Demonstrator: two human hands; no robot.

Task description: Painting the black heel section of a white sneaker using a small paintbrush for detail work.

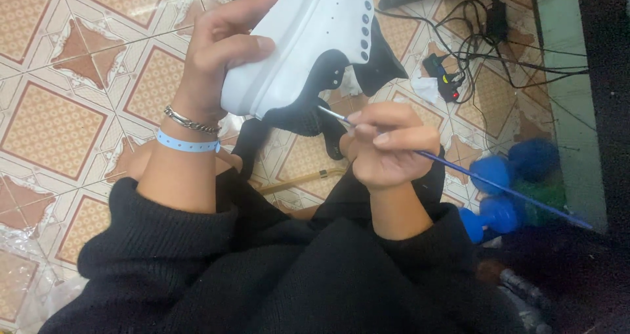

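My left hand (220, 58) grips a white sneaker (308, 35) with a thick white sole and black heel and lining, holding it up tilted over my lap. My right hand (387, 147) pinches a thin blue-handled paintbrush (499, 186); its tip points at the black edge of the shoe near the sole. The left wrist wears a metal chain bracelet (190, 121) and a pale blue band. Both arms are in black knit sleeves.
A patterned tan and white tile floor (59, 111) lies below. Black cables and a power strip (446, 78) sit at the upper right. Blue dumbbells (499, 176) rest at the right near a green wall base. A second brush (305, 178) lies on the floor.
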